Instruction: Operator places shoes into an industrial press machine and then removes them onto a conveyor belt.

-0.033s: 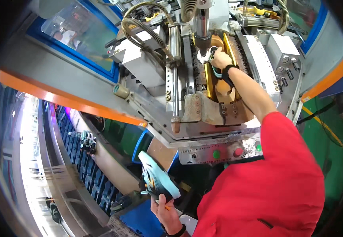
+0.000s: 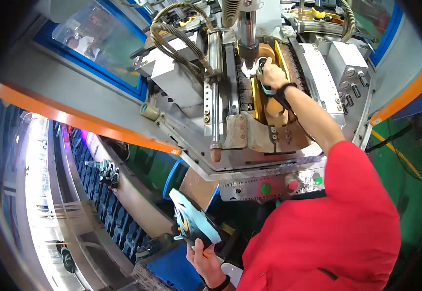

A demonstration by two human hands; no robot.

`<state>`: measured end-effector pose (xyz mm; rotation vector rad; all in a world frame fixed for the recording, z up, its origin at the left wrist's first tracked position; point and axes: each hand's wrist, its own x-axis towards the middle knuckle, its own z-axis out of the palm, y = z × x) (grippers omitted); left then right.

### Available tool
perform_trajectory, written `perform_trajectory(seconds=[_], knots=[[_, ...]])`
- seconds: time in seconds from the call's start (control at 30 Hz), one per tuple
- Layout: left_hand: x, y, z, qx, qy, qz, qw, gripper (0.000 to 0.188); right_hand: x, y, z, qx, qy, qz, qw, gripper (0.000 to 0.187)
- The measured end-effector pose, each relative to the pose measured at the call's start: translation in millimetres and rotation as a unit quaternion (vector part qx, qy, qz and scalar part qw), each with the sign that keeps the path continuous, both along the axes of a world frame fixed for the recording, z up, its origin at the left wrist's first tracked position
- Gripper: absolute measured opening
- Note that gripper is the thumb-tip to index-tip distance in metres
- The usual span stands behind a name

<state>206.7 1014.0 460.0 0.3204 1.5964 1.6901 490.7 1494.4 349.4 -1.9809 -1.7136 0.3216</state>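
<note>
Our left hand [image 2: 206,264] grips a light-blue shoe [image 2: 195,219] by its lower end, in front of the press [image 2: 235,133]; our right hand [image 2: 273,76] curls its fingers onto a second shoe [image 2: 268,91] between the yellow walls [image 2: 257,99], just beside the plunger [image 2: 248,47]

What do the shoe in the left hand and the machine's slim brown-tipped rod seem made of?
The shoe: perhaps synthetic fabric, matte, as its side shows no sharp glints; weave unclear. The rod: likely polished metal, given its bright lengthwise streaks.

control panel [image 2: 279,190] — printed lettering, too blurred to read | orange rails [image 2: 89,122] — small labels, illegible
</note>
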Motion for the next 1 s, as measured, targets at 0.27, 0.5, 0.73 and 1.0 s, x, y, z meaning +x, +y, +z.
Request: perform_trajectory(seconds=[0.27,0.5,0.73,1.0], knots=[[17,-28,-31,-0.11,0.083,0.022,0.99,0.033,-54,-288,-40,0.147,0.126,0.333,0.923,0.008],[42,-22,-17,-0.014,-0.119,0.038,0.992,0.023,-72,-320,-161,-0.023,0.001,0.442,0.897,0.017],[49,-23,-26,0.003,-0.126,0.062,0.99,0.025,-50,-286,-32,0.107,0.241,0.326,0.908,0.018],[58,-13,-27,0.002,-0.149,0.072,0.986,0.018,35,-23,251,0.406,0.382,0.184,0.81,0.043]])
